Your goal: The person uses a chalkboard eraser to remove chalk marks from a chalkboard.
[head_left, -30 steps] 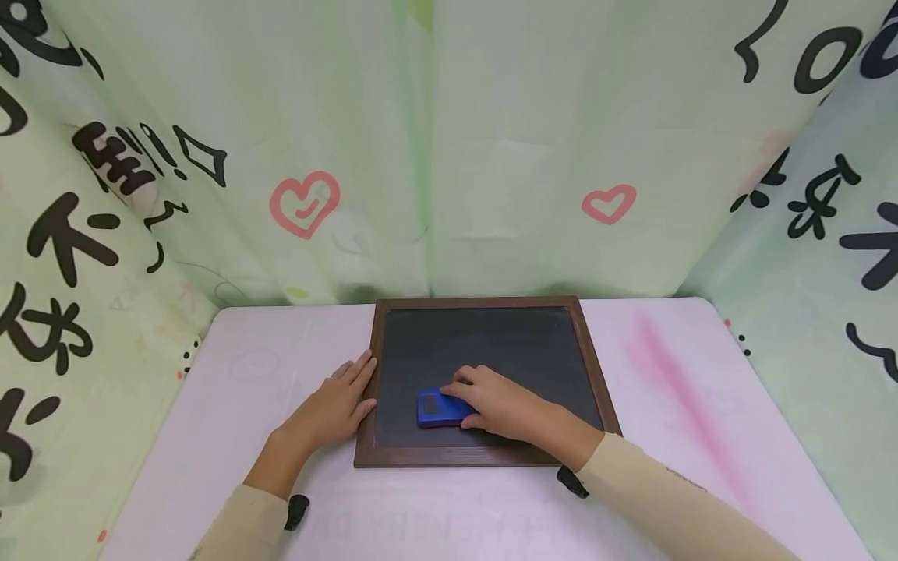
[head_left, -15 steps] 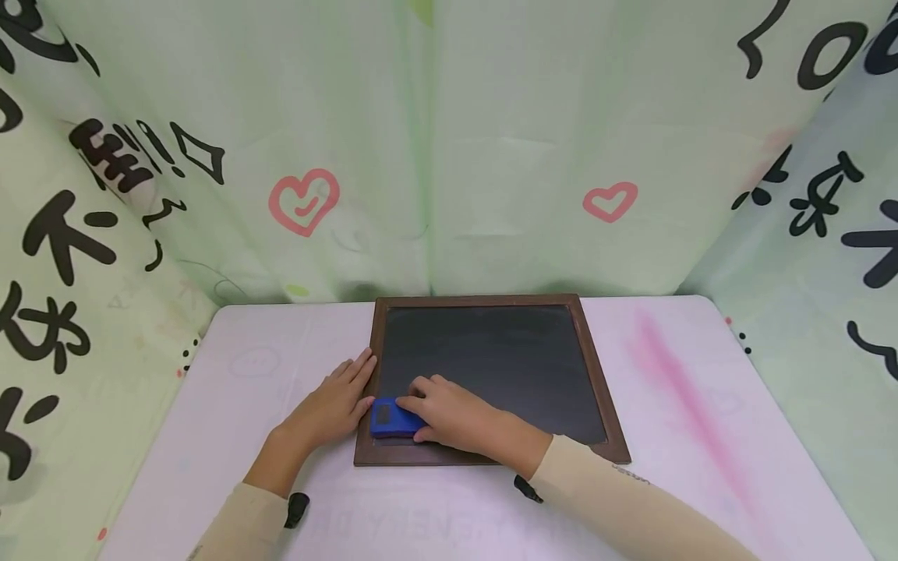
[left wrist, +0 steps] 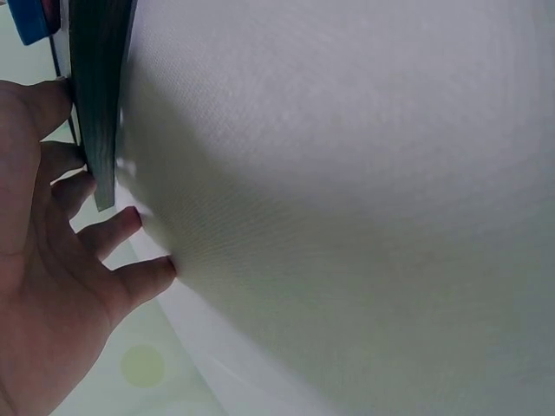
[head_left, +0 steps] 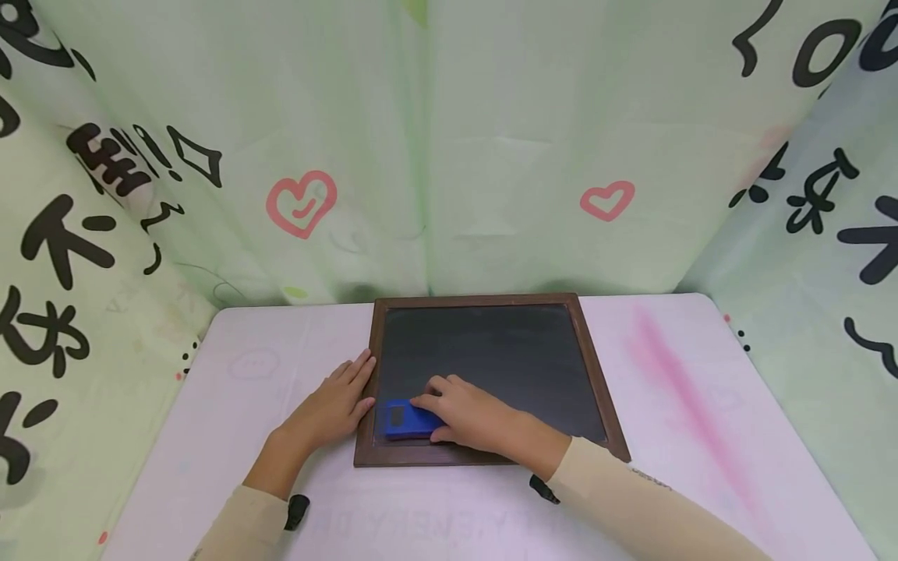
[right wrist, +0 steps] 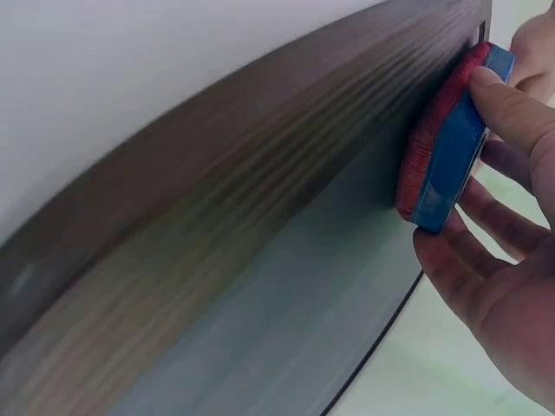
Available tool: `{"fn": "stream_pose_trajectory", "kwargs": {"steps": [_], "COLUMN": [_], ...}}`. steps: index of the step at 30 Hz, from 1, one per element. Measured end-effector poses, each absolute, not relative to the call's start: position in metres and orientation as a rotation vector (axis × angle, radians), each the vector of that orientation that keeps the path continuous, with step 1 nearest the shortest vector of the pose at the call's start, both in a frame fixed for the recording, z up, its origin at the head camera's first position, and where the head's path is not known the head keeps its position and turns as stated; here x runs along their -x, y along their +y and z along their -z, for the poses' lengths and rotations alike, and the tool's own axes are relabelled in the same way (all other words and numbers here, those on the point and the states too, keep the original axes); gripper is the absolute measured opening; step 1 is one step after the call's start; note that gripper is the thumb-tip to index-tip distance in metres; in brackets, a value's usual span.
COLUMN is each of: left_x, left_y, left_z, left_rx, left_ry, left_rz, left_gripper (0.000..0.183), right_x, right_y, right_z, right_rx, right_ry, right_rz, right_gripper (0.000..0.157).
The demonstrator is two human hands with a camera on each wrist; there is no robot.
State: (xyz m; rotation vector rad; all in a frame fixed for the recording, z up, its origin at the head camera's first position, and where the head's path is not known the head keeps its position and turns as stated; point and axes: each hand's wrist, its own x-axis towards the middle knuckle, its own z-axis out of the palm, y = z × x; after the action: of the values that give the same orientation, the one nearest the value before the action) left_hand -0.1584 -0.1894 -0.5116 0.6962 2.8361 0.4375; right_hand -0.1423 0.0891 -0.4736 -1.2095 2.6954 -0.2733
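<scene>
A small blackboard (head_left: 484,351) in a brown wooden frame lies on the table. My right hand (head_left: 470,417) grips a blue chalkboard eraser (head_left: 405,421) near the board's lower left corner. In the right wrist view the eraser (right wrist: 451,152) shows a red fabric underside turned to the board, with the thumb on one side and fingertips on the other. My left hand (head_left: 330,405) rests at the left side of the frame, its fingers and thumb touching the edge. From the left wrist, that hand (left wrist: 61,234) has its fingers spread along the frame (left wrist: 97,95).
The table (head_left: 701,499) wears a pale cover with a pink streak (head_left: 691,389) on the right. Light green curtains (head_left: 505,156) with hearts and black lettering rise behind and on both sides, close to the board's far edge.
My right hand has slid the eraser from the board's lower middle to its lower left corner, then slightly back to the right. The left hand has stayed at the frame.
</scene>
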Motion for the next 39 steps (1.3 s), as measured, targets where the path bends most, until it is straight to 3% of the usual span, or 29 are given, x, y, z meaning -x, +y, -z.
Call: {"fn": "stream_pose_trajectory", "kwargs": {"steps": [10,28,39], "left_x": [0.157,0.156,0.157], "left_y": [-0.190,-0.187,-0.189], "left_z": [0.511,0.507,0.508], "left_rx": [-0.712,-0.736,-0.730], "left_ry": [2.840,2.850,2.840], "left_rz": [-0.456,-0.461,-0.443], "left_gripper": [0.067,0.066,0.066], "right_x": [0.143,0.131,0.126], "right_y": [0.136,0.262,0.283], "right_z": [0.473,0.465,0.465], "right_rx": [1.064,0.920,0.898], "right_ry": [2.695,2.793,2.838], "right_rz": [0.378,0.433,0.428], "right_gripper": [0.053,0.051,0.051]}}
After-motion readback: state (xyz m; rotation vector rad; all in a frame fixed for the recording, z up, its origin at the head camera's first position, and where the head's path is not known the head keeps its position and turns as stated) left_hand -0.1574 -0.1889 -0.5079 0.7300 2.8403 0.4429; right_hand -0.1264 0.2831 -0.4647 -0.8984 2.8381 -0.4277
